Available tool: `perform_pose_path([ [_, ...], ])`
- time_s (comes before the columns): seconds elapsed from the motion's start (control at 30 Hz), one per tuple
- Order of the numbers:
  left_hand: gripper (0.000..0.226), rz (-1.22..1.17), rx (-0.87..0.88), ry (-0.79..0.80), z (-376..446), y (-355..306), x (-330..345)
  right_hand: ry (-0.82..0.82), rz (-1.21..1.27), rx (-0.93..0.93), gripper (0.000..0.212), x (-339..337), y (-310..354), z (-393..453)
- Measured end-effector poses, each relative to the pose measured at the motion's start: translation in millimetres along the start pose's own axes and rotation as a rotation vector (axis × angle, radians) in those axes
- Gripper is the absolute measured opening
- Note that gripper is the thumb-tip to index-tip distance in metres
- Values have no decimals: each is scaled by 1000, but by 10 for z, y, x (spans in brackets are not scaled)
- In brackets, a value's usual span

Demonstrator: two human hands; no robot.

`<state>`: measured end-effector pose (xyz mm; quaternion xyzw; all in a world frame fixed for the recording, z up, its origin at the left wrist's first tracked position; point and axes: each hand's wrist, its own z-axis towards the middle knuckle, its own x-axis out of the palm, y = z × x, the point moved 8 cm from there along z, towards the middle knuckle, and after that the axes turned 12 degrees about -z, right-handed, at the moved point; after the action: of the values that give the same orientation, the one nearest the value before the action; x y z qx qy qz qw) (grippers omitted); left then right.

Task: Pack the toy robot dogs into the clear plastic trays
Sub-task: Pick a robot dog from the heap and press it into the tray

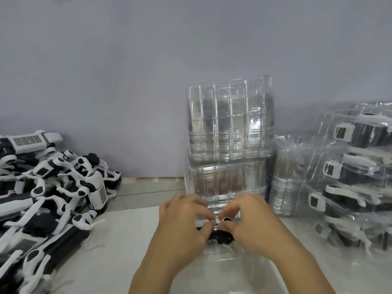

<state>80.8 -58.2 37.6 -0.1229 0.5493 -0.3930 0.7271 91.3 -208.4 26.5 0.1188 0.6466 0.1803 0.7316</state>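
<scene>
1. Looking down from the head view, one toy robot dog [219, 233] was seen held at the centre of the surface [118, 234], just in front of the person, over a clear tray [229, 270] that lay flat beneath the wrists.
2. The left hand [186, 225] was curled over the dog's black body from the left, its fingers [206, 215] clamped on the toy's upper edge.
3. The right hand [252, 223] was closed on the same dog from the right, with a white limb pinched between thumb and forefinger; most of the toy was hidden under both hands, so it could not be told how deeply it was seated in the tray.
4. A large heap of loose dogs [48, 187] was piled at the left of the surface, well apart from the hands; these were judged to be unpacked work.
5. Two stacks of empty trays [229, 132] were stood one upon the other against the wall, just behind the hands.
6. A stack of filled trays [350, 177] with dogs sealed inside was seen at the right, several layers high.
7. The task was therefore judged to be partway along: several dogs were packed, one was being fitted, and many were left.
</scene>
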Motion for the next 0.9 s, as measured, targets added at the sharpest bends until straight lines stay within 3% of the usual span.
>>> perform_pose_path([
  [0.23,23,-24,-41,79,-7,0,168,-31,44,-33,3,-2,9,11],
  [0.4,18,-46,-122,41,-9,27,116,-44,63,-45,19,18,2,50],
  [0.77,31,-122,-326,1,3,148,114,-52,113,-32,10,60,-35,68],
  [0.9,22,-127,-312,-40,-29,131,97,-10,135,-35,5,60,-61,56],
])
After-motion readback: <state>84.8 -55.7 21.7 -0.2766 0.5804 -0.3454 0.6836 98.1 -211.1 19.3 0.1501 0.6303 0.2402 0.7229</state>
